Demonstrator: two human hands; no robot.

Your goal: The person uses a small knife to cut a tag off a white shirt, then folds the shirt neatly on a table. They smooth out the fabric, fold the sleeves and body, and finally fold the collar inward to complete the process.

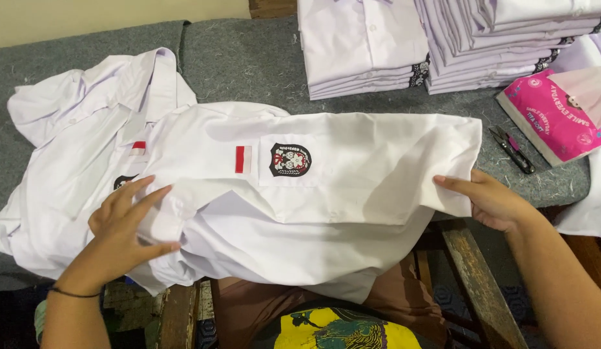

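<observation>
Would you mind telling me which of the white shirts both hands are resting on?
The spread-out shirt nearest the person, with its pocket badge showing fully. The left hand presses it and the right hand holds its edge; the other shirt lies partly beneath.

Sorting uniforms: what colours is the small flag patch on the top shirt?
Red and white flag patch, head view.

The far stacks of folded shirts (442, 45) are cut off by the top edge. The pink packet (559, 113) runs off the right edge, and the second shirt (68, 148) lies partly hidden under the top shirt (352, 187).
</observation>
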